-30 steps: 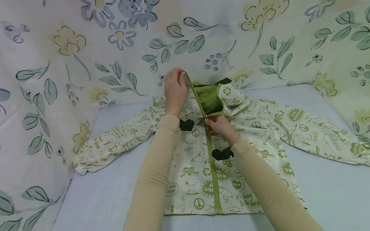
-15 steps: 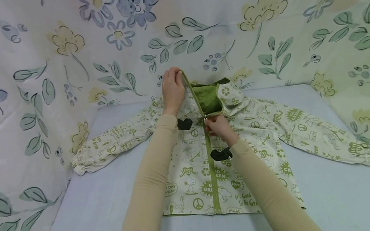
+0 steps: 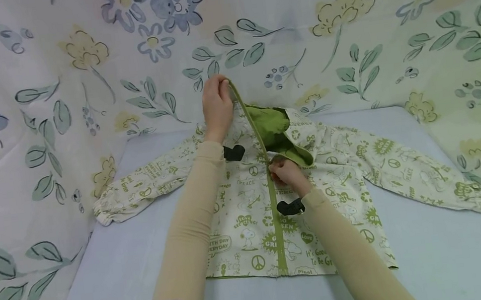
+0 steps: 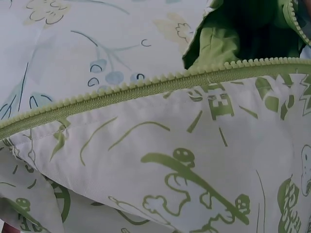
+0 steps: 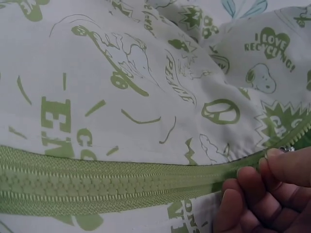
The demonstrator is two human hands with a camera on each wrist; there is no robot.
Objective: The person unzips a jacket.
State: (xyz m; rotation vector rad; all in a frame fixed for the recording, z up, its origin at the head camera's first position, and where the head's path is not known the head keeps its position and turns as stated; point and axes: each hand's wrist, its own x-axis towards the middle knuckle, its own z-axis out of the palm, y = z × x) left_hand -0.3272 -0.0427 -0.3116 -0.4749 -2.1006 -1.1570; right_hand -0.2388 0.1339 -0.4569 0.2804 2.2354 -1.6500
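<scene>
A white child's jacket [image 3: 247,204] with green print lies front up, its sleeves spread to both sides. My left hand [image 3: 217,108] pinches the top of its left-hand front edge and holds it raised. In the left wrist view the green zipper teeth [image 4: 160,79] along that edge run taut, while the hand is largely out of sight. My right hand [image 3: 287,174] pinches the zipper slider [image 5: 286,149] at upper chest height. Above the slider the front gapes open onto green lining [image 3: 270,121]; below it the zipper [image 5: 97,179] is closed.
The jacket lies on a pale tabletop [image 3: 137,262]. A floral cloth [image 3: 299,37] hangs behind and along the sides. Black straps with dark mounts sit at both wrists, over the jacket front.
My left hand has risen and shifted left with the front edge. The right hand has moved slightly down with the slider. The neck opening is wider, and its right-hand flap has folded outward.
</scene>
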